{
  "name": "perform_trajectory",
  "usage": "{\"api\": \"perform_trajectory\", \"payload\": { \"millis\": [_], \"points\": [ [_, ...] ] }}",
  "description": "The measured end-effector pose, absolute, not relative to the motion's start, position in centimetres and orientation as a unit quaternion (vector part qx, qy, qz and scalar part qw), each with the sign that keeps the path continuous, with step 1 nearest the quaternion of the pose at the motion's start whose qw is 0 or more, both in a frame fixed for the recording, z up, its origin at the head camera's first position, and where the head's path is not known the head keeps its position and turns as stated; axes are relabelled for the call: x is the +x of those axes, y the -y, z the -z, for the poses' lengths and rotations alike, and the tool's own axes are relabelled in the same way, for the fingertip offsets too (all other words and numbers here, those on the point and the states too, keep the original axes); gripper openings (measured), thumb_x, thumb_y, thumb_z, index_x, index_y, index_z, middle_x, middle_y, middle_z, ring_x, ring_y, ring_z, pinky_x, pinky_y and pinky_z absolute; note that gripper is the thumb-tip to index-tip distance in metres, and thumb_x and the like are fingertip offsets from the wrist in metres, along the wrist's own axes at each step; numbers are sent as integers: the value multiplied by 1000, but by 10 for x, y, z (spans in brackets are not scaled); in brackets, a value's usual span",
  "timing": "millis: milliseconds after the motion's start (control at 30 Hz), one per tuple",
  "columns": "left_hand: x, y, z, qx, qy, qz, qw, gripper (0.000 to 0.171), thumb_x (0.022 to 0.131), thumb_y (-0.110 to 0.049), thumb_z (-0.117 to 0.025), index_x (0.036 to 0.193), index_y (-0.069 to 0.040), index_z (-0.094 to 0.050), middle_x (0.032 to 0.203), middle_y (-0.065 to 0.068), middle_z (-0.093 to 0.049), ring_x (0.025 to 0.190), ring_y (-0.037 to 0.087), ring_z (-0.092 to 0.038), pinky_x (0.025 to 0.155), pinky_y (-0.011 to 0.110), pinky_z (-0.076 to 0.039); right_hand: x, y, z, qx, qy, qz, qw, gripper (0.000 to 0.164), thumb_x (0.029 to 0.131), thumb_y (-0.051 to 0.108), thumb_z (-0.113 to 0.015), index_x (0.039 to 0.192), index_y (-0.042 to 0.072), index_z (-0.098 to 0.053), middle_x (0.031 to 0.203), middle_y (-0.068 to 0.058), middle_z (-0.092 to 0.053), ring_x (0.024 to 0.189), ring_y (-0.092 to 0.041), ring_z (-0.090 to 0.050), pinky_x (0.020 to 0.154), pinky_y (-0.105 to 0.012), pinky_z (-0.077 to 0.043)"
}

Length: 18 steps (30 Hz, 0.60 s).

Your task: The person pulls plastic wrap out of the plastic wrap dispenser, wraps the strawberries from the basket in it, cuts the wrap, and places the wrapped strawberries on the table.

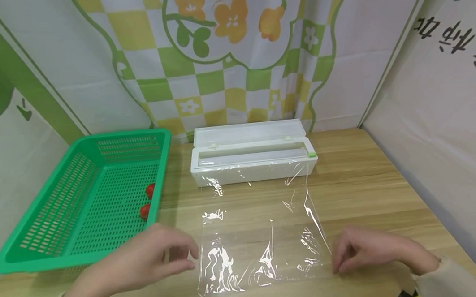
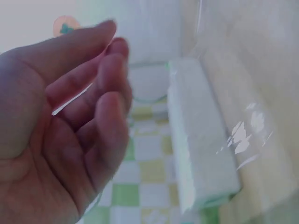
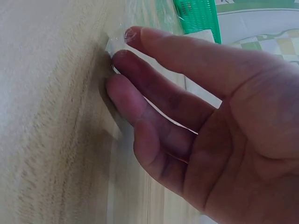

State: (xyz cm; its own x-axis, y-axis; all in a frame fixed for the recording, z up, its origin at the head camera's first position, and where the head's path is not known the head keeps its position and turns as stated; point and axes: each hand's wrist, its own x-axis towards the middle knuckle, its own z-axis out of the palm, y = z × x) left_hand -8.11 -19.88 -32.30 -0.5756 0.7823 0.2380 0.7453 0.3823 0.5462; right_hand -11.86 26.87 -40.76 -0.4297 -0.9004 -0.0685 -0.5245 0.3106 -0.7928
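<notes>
A sheet of clear plastic wrap (image 1: 263, 237) lies spread over the wooden table, running from a white wrap dispenser box (image 1: 255, 172) toward the front. My right hand (image 1: 360, 252) is at the sheet's near right corner. In the right wrist view, the thumb and index fingertip of the right hand (image 3: 187, 98) pinch the film's edge. My left hand (image 1: 150, 256) hovers just left of the sheet, its thumb and fingertips apart. Nothing sits between the loosely bent fingers of the left hand (image 2: 79, 112) in the left wrist view. The dispenser's lid (image 1: 249, 132) stands raised.
To the left, a green plastic basket (image 1: 86, 259) holds small red items (image 1: 145, 211) by its right wall. A green slider (image 1: 312, 154) sits at the box's right end. Behind the table hangs a checked, flowered curtain (image 1: 222, 82); pale cloth (image 1: 437, 88) borders the right.
</notes>
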Motion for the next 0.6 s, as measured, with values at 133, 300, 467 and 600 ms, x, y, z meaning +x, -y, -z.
{"api": "perform_trajectory", "payload": {
  "millis": [133, 300, 467, 600],
  "points": [
    [-91, 211, 308, 438, -844, -305, -55, 15, 84, -11, -71, 91, -24, -66, 77, -19, -63, 66, -9, -52, 52, 6, -39, -117, -266, 409, -468, -772, 352, 248, 9, 82, 14, -70, 90, 15, -75, 83, 4, -71, 76, 5, -58, 62, -18, -53],
    [-101, 229, 290, 375, -878, -275, -112, 23, 79, -9, -75, 91, -26, -67, 75, -22, -62, 67, -7, -55, 50, 10, -40, -114, -263, 412, -460, -781, 348, 240, 8, 80, 14, -73, 88, 16, -76, 78, 5, -69, 71, 7, -55, 57, -17, -51],
    [-114, 247, 276, 302, -922, -225, -88, 16, 84, -15, -72, 95, -25, -67, 70, -23, -61, 67, -7, -55, 53, 17, -45, -112, -261, 413, -435, -794, 346, 245, 10, 78, 12, -74, 86, 16, -76, 76, 7, -69, 65, 7, -54, 52, -18, -50],
    [-128, 262, 272, 249, -952, -176, -39, 13, 88, -23, -68, 101, -23, -67, 74, -20, -63, 70, -3, -57, 59, 21, -47, -110, -259, 413, -414, -805, 339, 257, 10, 76, 10, -74, 85, 16, -75, 72, 8, -68, 61, 7, -54, 49, -19, -49]
  ]
}}
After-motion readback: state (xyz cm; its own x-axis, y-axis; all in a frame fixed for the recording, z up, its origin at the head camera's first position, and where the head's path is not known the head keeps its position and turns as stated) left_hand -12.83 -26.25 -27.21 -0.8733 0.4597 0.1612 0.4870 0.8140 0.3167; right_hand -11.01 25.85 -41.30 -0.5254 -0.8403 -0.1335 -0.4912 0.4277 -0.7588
